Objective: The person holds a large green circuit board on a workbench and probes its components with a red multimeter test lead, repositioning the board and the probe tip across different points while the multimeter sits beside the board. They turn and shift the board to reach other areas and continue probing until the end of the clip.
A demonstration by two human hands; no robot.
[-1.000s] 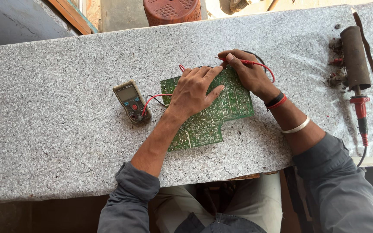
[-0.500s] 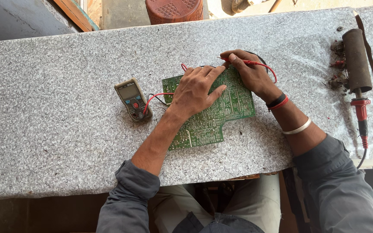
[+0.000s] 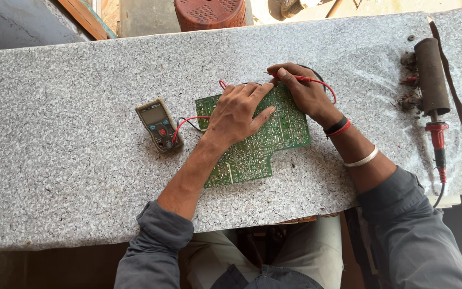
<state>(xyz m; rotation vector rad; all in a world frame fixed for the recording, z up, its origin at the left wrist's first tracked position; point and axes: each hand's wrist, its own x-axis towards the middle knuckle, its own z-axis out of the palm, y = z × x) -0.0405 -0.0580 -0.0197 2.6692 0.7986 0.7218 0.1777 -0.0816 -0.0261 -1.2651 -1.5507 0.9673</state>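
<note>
Green board [image 3: 252, 150] | left hand [image 3: 239, 112] still pressed flat, gripping nothing | right hand [image 3: 300, 91] unmoved, pinching red probe [image 3: 316, 81] | meter [image 3: 159, 124] left

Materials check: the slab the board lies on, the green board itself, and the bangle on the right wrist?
Slab: looks like polished granite, grey speckled grain with a broken front edge. Circuit board: probably fibreglass laminate, matte green coat with pale traces. Bangle: likely metal, silvery sheen; plated plastic cannot be ruled out.
</note>
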